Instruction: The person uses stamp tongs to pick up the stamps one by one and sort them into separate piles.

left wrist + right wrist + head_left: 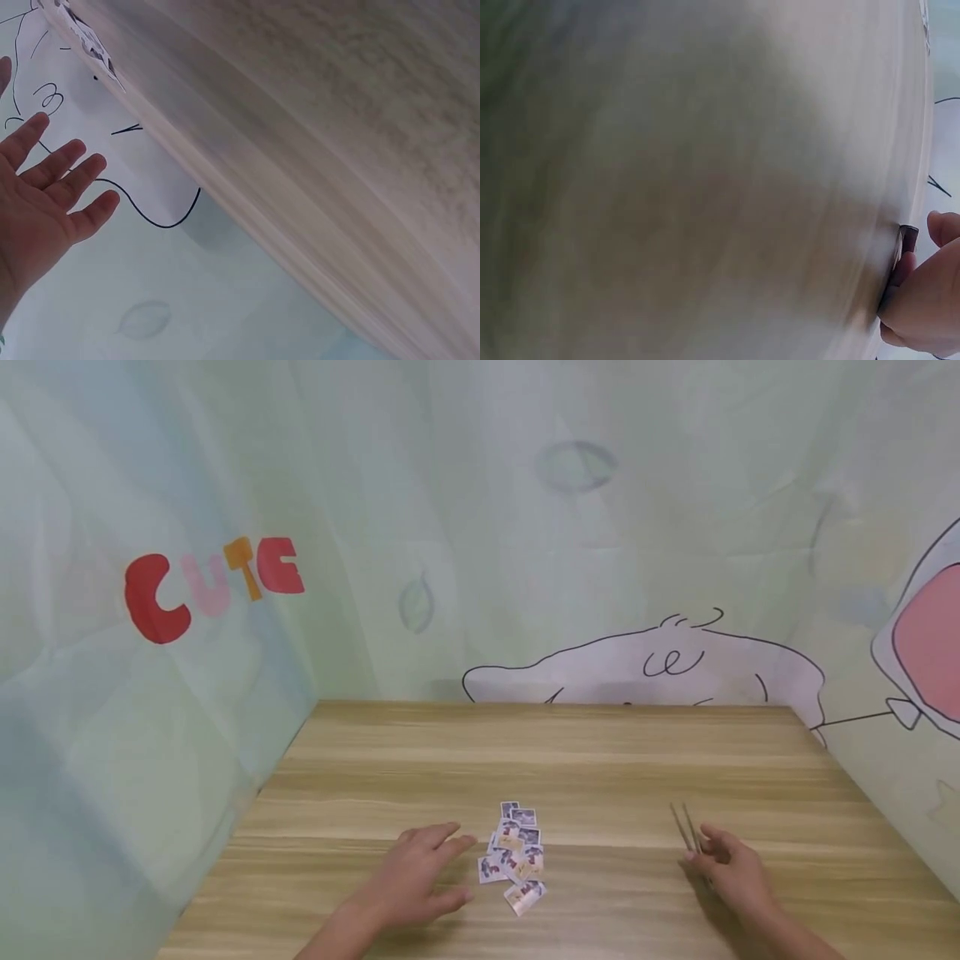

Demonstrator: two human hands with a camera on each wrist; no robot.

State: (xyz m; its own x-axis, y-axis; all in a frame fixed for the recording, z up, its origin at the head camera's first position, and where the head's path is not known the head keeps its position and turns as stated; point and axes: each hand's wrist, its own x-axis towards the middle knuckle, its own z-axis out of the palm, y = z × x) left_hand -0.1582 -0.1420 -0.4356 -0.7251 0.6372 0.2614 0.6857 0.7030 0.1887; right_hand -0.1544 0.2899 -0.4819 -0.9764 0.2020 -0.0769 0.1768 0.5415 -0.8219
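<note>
A loose pile of several small printed picture slips, like stamps or stickers with white borders, lies overlapping near the middle of the table. One slip sits slightly apart at its near end. My left hand is just left of the pile, fingers spread and holding nothing; the left wrist view shows the hand with its palm bare. To the right of the pile, my right hand pinches a pair of slim metal tweezers between thumb and fingers, their two tips apart and pointing away from me.
The wood-grain table runs back to a printed cloth backdrop with a drawn animal along its lower edge. Cloth also rises along the left side, with red, pink and orange letters, and along the right.
</note>
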